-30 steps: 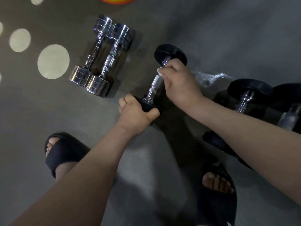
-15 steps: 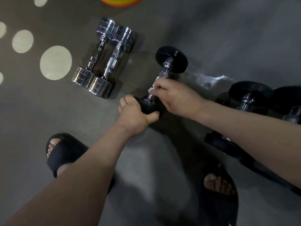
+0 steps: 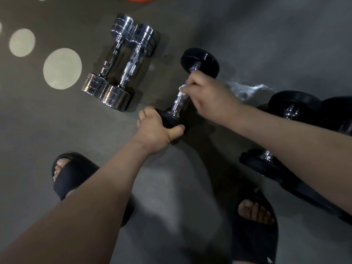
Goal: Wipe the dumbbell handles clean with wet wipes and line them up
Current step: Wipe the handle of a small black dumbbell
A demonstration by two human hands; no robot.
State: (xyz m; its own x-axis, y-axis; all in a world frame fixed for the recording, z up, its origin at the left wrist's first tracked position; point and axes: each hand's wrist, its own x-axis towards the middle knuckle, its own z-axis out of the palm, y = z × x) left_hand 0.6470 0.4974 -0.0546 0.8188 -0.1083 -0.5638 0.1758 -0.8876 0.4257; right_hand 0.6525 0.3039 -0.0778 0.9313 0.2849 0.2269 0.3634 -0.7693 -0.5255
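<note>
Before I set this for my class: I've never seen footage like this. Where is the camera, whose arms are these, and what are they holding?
No machine here: a person wears a camera on the head, so this single picture looks down past their own arms to the floor. The left hand grips the near end of a black dumbbell. The right hand is curled round its metal handle, pressing a white wet wipe against it. Left of that, two chrome dumbbells lie side by side. On the right, other black dumbbells lie partly behind the right arm. Two feet in black slippers show below.
</note>
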